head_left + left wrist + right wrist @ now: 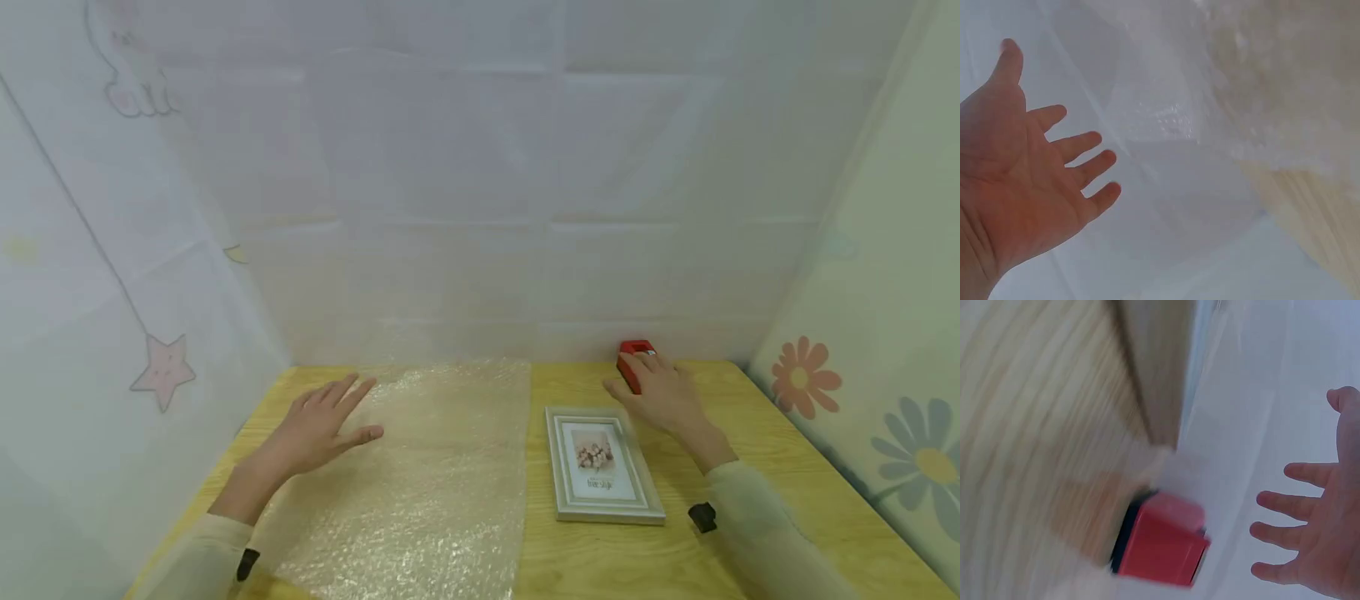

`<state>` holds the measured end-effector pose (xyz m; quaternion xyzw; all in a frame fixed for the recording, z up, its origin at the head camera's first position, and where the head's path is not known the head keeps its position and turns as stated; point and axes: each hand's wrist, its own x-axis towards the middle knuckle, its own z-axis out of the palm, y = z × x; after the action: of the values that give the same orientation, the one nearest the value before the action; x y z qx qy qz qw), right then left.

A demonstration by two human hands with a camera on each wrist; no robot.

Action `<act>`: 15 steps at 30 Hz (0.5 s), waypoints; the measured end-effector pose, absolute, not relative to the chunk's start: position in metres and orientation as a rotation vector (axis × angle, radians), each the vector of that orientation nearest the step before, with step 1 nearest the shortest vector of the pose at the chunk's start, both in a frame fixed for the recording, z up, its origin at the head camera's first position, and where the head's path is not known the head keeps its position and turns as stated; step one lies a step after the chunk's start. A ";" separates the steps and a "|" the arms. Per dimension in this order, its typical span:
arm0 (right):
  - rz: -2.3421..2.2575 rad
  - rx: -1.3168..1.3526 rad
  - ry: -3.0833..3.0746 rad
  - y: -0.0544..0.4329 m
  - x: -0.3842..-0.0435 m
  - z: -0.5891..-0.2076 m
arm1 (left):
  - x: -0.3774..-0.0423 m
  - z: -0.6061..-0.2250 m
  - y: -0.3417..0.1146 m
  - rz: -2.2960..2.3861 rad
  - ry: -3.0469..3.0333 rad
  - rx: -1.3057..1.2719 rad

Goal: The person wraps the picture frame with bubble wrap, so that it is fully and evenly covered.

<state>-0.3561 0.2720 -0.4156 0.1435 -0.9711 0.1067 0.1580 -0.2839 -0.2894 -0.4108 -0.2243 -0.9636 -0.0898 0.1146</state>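
A clear sheet of bubble wrap (442, 467) lies spread over the left and middle of the wooden table. Over its left edge hovers my left hand (318, 429), fingers spread and holding nothing; the left wrist view shows its bare palm (1022, 169). My right hand (663, 396) reaches over a red boxy object (628, 375) at the table's back right. In the right wrist view, that red object (1163, 544) has a dark base and stands apart from the straight fingers (1288, 503); its exact kind is unclear. A pale picture frame (562, 467) lies face up between the bubble wrap and my right forearm.
The wooden table (600, 554) meets a hanging white sheet (450, 208) at the back. Printed cloth walls flank it, with a pink star (165, 371) at left and flowers (798, 379) at right. A dark band sits at each sleeve cuff.
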 end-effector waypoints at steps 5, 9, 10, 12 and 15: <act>0.336 0.588 -2.778 0.224 -0.359 -0.413 | -0.258 -0.412 -0.279 -0.300 -2.953 -0.702; 0.264 0.732 -2.743 0.191 -0.368 -0.413 | -0.239 -0.412 -0.275 -0.412 -3.169 -0.683; 0.244 0.761 -2.740 0.184 -0.370 -0.413 | -0.235 -0.413 -0.273 -0.438 -3.206 -0.665; 0.207 0.812 -2.745 0.171 -0.375 -0.414 | -0.228 -0.414 -0.271 -0.444 -3.234 -0.637; 0.113 0.870 -2.800 0.154 -0.383 -0.419 | -0.222 -0.421 -0.267 -0.403 -3.200 -0.571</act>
<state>-0.3826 0.1536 -0.4189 0.2949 -0.9491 0.0383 0.1035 -0.2216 -0.2672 -0.4208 -0.1739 -0.9748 -0.1227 -0.0670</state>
